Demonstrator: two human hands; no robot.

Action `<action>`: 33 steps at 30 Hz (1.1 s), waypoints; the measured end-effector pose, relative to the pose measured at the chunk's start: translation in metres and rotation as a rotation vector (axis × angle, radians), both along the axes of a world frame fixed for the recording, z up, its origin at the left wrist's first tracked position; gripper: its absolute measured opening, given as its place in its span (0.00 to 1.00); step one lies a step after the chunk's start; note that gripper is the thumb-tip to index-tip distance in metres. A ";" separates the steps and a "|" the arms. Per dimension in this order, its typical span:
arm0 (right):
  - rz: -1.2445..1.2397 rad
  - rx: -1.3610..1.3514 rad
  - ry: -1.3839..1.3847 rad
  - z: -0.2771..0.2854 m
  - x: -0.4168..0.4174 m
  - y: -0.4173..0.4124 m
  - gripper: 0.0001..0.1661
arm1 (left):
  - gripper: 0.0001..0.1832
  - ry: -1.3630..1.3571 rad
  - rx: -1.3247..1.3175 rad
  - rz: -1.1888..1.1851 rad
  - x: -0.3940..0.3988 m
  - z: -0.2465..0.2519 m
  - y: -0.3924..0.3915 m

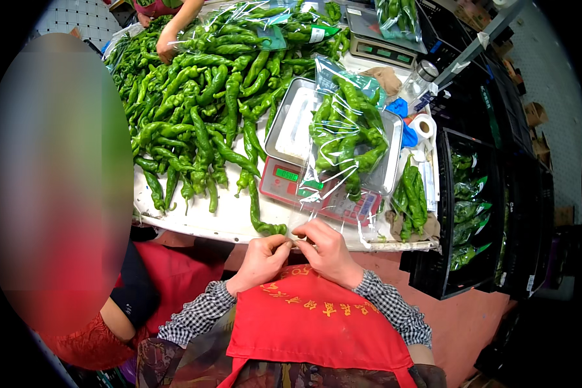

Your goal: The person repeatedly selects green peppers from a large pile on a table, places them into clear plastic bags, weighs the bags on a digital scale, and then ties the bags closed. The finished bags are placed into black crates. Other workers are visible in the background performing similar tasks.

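At the table's front edge my left hand (262, 259) and my right hand (327, 250) meet, thumbs and forefingers pinched together. The near left corner of a clear plastic bag (337, 182) runs to these fingertips; the film there is hard to make out. Long green peppers (349, 123) fill the far part of this bag, which rests on the steel pan (291, 123) of a red digital scale (281, 179). The bag partly covers the scale's lit display and keys. One loose pepper (256, 208) reaches down to the edge beside my left fingers.
A large heap of green peppers (194, 106) covers the table's left side. Several peppers (410, 199) lie on a brown cloth (429, 225) at right. Nearby are a paper roll (423, 127), a jar (419, 77), another scale (383, 53) and a black crate (444, 271). Another person's hand (167, 43) reaches into the heap.
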State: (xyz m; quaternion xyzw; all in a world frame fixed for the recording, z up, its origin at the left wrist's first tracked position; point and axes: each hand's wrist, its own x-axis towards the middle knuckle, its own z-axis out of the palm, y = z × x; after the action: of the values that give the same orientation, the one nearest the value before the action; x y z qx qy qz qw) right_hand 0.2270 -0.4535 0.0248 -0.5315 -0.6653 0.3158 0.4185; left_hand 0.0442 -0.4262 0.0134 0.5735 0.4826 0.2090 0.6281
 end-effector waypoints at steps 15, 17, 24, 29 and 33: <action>-0.028 -0.039 -0.028 -0.007 -0.015 -0.001 0.09 | 0.12 -0.282 -0.157 0.063 0.018 -0.011 0.042; -0.025 0.021 -0.063 -0.009 -0.015 0.000 0.10 | 0.11 -0.309 -0.135 0.026 0.030 -0.026 0.047; 0.189 -0.068 -0.437 -0.034 0.063 -0.079 0.11 | 0.13 -0.356 -0.149 0.052 0.023 -0.036 0.048; 0.154 -0.899 -0.945 -0.095 0.140 -0.262 0.11 | 0.13 -0.384 -0.198 0.035 0.022 -0.035 0.050; -0.003 -1.166 -0.447 -0.092 0.138 -0.299 0.10 | 0.12 -0.402 -0.181 0.018 0.018 -0.032 0.051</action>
State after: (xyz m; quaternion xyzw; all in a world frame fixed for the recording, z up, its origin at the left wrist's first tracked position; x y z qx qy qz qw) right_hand 0.3654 -0.7530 -0.0675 -0.7266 -0.4542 0.5076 -0.0896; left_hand 0.0623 -0.3754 -0.0186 0.4573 0.3693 0.2807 0.7587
